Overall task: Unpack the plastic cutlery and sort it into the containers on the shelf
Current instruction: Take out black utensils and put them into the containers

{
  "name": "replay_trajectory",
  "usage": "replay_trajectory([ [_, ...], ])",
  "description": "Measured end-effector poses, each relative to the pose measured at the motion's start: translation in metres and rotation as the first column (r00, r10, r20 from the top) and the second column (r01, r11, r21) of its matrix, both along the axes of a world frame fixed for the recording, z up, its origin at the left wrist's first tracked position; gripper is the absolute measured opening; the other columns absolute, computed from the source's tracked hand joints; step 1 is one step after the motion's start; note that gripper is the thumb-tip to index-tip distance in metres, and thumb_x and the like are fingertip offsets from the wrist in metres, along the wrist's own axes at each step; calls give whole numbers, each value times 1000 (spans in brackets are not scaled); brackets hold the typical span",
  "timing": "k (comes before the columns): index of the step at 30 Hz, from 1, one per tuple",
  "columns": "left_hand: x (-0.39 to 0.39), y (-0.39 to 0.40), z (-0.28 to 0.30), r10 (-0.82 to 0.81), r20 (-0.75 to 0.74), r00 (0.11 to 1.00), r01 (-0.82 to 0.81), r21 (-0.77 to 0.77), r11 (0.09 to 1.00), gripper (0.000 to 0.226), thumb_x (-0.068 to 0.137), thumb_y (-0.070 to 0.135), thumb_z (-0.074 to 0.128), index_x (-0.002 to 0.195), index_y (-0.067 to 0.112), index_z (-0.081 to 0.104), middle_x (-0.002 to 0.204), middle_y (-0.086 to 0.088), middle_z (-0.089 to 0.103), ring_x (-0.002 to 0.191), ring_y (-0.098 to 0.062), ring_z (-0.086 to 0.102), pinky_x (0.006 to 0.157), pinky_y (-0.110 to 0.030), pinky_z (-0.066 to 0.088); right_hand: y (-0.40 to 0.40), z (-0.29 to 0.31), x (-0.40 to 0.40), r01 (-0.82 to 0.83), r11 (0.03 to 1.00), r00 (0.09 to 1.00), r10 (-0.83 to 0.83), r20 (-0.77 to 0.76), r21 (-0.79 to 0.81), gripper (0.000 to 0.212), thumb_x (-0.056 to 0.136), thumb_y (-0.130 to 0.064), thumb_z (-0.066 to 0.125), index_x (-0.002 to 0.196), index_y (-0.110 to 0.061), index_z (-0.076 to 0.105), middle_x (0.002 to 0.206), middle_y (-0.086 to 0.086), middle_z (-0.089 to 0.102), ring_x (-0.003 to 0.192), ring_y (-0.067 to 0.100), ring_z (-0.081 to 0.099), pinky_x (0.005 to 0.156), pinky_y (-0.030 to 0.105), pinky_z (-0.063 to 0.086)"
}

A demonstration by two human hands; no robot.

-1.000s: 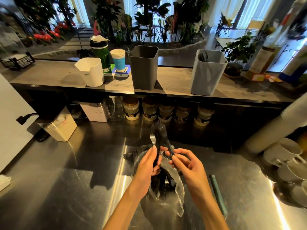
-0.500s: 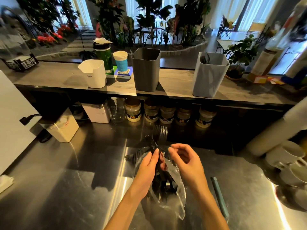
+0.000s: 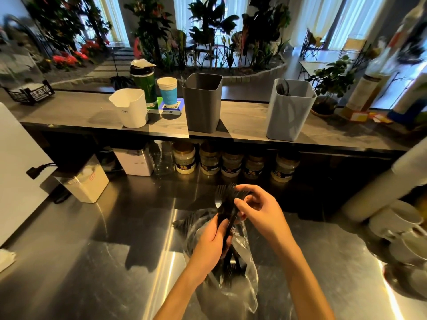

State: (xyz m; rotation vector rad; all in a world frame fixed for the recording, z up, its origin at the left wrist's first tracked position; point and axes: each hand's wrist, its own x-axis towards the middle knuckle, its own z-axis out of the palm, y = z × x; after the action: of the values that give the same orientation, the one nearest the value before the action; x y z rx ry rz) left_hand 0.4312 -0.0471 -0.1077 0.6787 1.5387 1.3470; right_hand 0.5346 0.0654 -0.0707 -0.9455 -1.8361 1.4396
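Observation:
A clear plastic bag (image 3: 242, 269) of black plastic cutlery lies on the steel counter (image 3: 92, 250). My left hand (image 3: 213, 236) grips a bundle of black forks (image 3: 227, 199) by the handles, tines pointing up and away. My right hand (image 3: 256, 204) pinches the tine end of the bundle. On the shelf (image 3: 242, 121) stand a dark grey container (image 3: 202, 102) and a light grey container (image 3: 288, 109) with black cutlery showing at its rim. More forks stay inside the bag.
A white jug (image 3: 130, 107), a green flask (image 3: 143, 84) and a blue-and-white cup (image 3: 167, 90) stand left on the shelf. Jars (image 3: 231, 162) line up under the shelf. White cups (image 3: 397, 225) sit at the right, a white box (image 3: 85, 183) at the left.
The fork bundle has come further up out of the bag. My right hand moved up from the bag mouth to the tines. My left hand shifted its grip lower on the handles.

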Motion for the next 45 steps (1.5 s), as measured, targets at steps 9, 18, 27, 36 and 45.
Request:
replay_trajectory([
  [9, -6, 4, -5, -66, 69, 995, 72, -83, 994, 61, 93, 66, 38, 140, 30, 49, 72, 2, 59, 56, -8, 52, 50, -15, 41, 16, 6, 1, -125, 983, 991, 129, 18, -131, 23, 83, -40, 80, 103, -30, 77, 80, -3, 72, 74, 2, 67, 59, 17, 47],
  [18, -25, 34, 29, -200, 172, 965, 187, 90, 978, 49, 103, 54, 37, 104, 12, 63, 57, 7, 38, 47, -8, 26, 47, -25, 16, 44, 37, -2, -237, 971, 971, 237, 18, -27, 21, 92, -33, 73, 111, -28, 77, 95, -3, 77, 74, 6, 68, 60, 21, 53],
  [27, -39, 91, 84, -288, 26, 957, 283, 114, 952, 48, 102, 54, 37, 95, 11, 57, 53, 11, 44, 45, -5, 25, 44, -19, 16, 85, 89, 1, -194, 979, 977, 199, -79, 67, 20, 92, -26, 72, 110, -18, 78, 101, 2, 78, 78, 13, 69, 62, 22, 54],
  [36, -48, 186, 162, -350, -335, 875, 432, 211, 877, 55, 109, 42, 29, 106, 3, 68, 78, -5, 60, 65, -13, 52, 66, -25, 43, 151, 168, 6, 97, 957, 988, -58, -145, 275, 23, 87, -18, 78, 106, -5, 77, 93, 9, 79, 72, 10, 75, 62, 16, 56],
  [45, -58, 284, 260, -135, -606, 784, 394, 319, 862, 39, 100, -5, 37, 112, 16, 68, 106, -3, 74, 107, -19, 69, 98, -34, 54, 244, 237, 13, 332, 571, 942, -247, -228, 751, 18, 91, -20, 76, 109, -18, 77, 103, 7, 65, 86, 27, 71, 73, 39, 63],
])
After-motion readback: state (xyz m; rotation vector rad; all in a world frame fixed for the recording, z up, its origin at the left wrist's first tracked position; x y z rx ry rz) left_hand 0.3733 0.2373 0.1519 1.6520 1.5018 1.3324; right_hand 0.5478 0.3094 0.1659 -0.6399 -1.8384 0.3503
